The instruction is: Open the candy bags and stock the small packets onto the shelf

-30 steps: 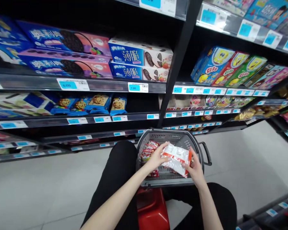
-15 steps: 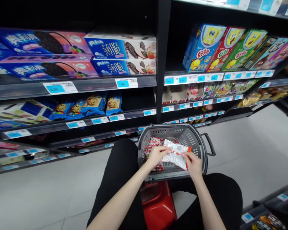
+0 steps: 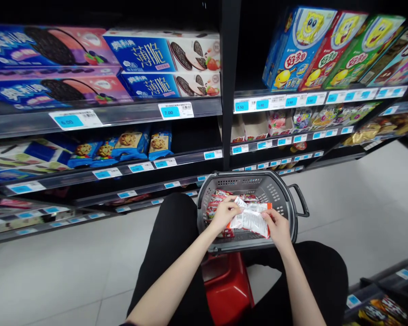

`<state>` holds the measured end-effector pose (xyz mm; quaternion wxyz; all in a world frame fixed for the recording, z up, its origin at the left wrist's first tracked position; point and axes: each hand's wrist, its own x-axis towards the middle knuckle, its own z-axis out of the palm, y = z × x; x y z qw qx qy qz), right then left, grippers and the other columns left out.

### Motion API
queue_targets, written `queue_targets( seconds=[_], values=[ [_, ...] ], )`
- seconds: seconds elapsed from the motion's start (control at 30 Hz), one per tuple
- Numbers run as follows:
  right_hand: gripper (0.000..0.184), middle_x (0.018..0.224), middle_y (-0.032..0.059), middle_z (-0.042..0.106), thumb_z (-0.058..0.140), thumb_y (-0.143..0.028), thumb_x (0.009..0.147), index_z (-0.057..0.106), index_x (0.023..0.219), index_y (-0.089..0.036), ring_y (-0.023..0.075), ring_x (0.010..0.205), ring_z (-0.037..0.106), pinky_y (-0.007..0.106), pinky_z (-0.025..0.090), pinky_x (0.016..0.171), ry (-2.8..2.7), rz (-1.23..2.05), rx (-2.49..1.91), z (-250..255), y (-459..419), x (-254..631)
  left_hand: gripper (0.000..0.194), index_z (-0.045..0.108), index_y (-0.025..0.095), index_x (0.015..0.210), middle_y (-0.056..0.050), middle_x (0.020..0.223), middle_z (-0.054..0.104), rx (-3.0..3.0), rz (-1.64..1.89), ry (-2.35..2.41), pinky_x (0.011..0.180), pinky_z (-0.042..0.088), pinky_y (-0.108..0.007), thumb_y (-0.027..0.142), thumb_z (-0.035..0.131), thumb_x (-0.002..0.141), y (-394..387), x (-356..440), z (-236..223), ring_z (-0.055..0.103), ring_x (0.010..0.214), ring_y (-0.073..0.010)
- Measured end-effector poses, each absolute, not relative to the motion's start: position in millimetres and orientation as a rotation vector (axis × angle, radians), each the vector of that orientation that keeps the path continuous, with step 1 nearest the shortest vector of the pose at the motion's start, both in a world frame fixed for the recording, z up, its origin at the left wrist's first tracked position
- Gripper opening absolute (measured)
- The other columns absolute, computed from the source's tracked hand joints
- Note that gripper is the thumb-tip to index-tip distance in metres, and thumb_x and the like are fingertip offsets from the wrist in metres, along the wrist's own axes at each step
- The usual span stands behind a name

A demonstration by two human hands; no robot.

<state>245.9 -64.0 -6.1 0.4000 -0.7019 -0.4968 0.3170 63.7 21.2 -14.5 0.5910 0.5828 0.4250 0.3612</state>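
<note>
A white and orange snack packet [image 3: 250, 219] is held low inside a grey shopping basket [image 3: 281, 192] that rests between my knees. My left hand [image 3: 224, 213] grips the packet's left end with curled fingers. My right hand [image 3: 277, 224] pinches its right end. Under and behind the packet lie several red and white snack packs [image 3: 215, 202] on the basket's left side. The basket's black handle [image 3: 301, 199] sticks out to the right.
I sit on a red stool [image 3: 227, 285], black trouser legs either side. Store shelves ahead carry cookie boxes [image 3: 163, 56], blue cookie bags [image 3: 129, 144] and cartoon snack boxes [image 3: 329, 45], with blue price tags [image 3: 176, 110]. Grey tiled floor [image 3: 54, 271] lies left and right; another shelf [image 3: 381, 294] is at bottom right.
Both hands have lowered the white and orange packet deeper into the basket. The view has tilted, so the shelves and basket sit a little differently in frame.
</note>
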Motion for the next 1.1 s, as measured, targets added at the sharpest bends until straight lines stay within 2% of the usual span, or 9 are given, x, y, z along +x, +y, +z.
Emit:
queue_targets(
  seconds=[0.1, 0.23, 0.37, 0.43, 0.57, 0.7, 0.83, 0.97, 1.1],
  values=[
    [0.024, 0.063, 0.0010, 0.060, 0.057, -0.039, 0.073, 0.061, 0.071, -0.016, 0.0130, 0.055, 0.050, 0.023, 0.037, 0.052, -1.119, 0.967, -1.649, -12, -64, 248, 0.010, 0.064, 0.015, 0.058, -0.007, 0.090, 0.065, 1.125, 0.838, 0.919, 0.081, 0.040, -0.032, 0.019, 0.072, 0.054, 22, 63, -18, 0.057, 0.091, -0.0227],
    [0.018, 0.065, 0.0003, 0.061, 0.064, -0.035, 0.068, 0.063, 0.073, -0.018, 0.0115, 0.055, 0.050, 0.022, 0.038, 0.052, -0.915, 1.094, -1.479, -16, -65, 248, 0.032, 0.060, 0.017, 0.078, -0.003, 0.083, 0.067, 0.784, 0.834, 0.818, 0.065, 0.045, -0.027, 0.015, 0.074, 0.049, 20, 64, -21, 0.061, 0.072, -0.0167],
    [0.014, 0.068, 0.0020, 0.064, 0.065, -0.032, 0.066, 0.065, 0.072, -0.019, 0.0139, 0.060, 0.055, 0.025, 0.043, 0.054, -0.702, 1.297, -1.259, -10, -65, 245, 0.020, 0.064, 0.012, 0.074, -0.004, 0.070, 0.067, 0.638, 0.737, 0.906, 0.055, 0.042, -0.023, 0.014, 0.067, 0.054, 20, 63, -18, 0.057, 0.055, -0.0120],
    [0.019, 0.078, 0.0049, 0.067, 0.061, -0.032, 0.069, 0.067, 0.082, -0.020, 0.0174, 0.068, 0.059, 0.029, 0.046, 0.059, -0.631, 1.350, -1.185, -5, -66, 244, 0.022, 0.067, 0.010, 0.078, -0.007, 0.071, 0.068, 0.597, 0.663, 0.900, 0.056, 0.043, -0.025, 0.012, 0.059, 0.057, 24, 60, -13, 0.058, 0.057, -0.0134],
    [0.033, 0.100, 0.0079, 0.066, 0.058, -0.029, 0.068, 0.065, 0.099, -0.020, 0.0197, 0.079, 0.060, 0.032, 0.048, 0.064, -0.583, 1.344, -1.140, 0, -67, 242, 0.048, 0.067, 0.008, 0.093, -0.013, 0.090, 0.068, 0.607, 0.582, 0.736, 0.068, 0.045, -0.030, 0.004, 0.045, 0.051, 32, 52, -3, 0.062, 0.075, -0.0202],
    [0.030, 0.086, 0.0064, 0.069, 0.070, -0.024, 0.057, 0.069, 0.087, -0.019, 0.0179, 0.072, 0.061, 0.031, 0.048, 0.063, -0.479, 1.204, -1.221, -6, -64, 238, 0.050, 0.064, 0.010, 0.100, -0.011, 0.096, 0.066, 0.683, 0.548, 0.658, 0.080, 0.043, -0.032, 0.002, 0.050, 0.053, 32, 48, -2, 0.060, 0.086, -0.0204],
    [0.030, 0.064, 0.0038, 0.066, 0.066, -0.038, 0.064, 0.068, 0.084, -0.015, 0.0159, 0.054, 0.057, 0.028, 0.043, 0.049, -0.538, 1.015, -1.529, -12, -64, 239, 0.016, 0.066, 0.012, 0.078, -0.007, 0.089, 0.064, 0.830, 0.512, 0.772, 0.079, 0.044, -0.034, 0.021, 0.062, 0.064, 28, 51, -11, 0.058, 0.084, -0.0178],
    [0.034, 0.064, 0.0045, 0.063, 0.060, -0.045, 0.069, 0.067, 0.075, -0.013, 0.0173, 0.059, 0.055, 0.028, 0.043, 0.054, -0.784, 0.610, -1.888, -15, -69, 248, 0.039, 0.047, 0.014, 0.042, 0.000, 0.058, 0.054, 1.186, 0.490, 0.966, 0.069, 0.044, -0.029, 0.042, 0.065, 0.061, 28, 57, -20, 0.055, 0.071, -0.0167],
    [0.037, 0.074, 0.0074, 0.064, 0.056, -0.049, 0.071, 0.066, 0.074, -0.013, 0.0196, 0.069, 0.058, 0.030, 0.045, 0.063, -0.910, 0.526, -1.858, -15, -64, 253, 0.043, 0.044, 0.015, 0.046, 0.005, 0.046, 0.040, 1.179, 0.446, 0.974, 0.053, 0.041, -0.025, 0.052, 0.058, 0.063, 28, 61, -17, 0.046, 0.050, -0.0111]
  ],
)
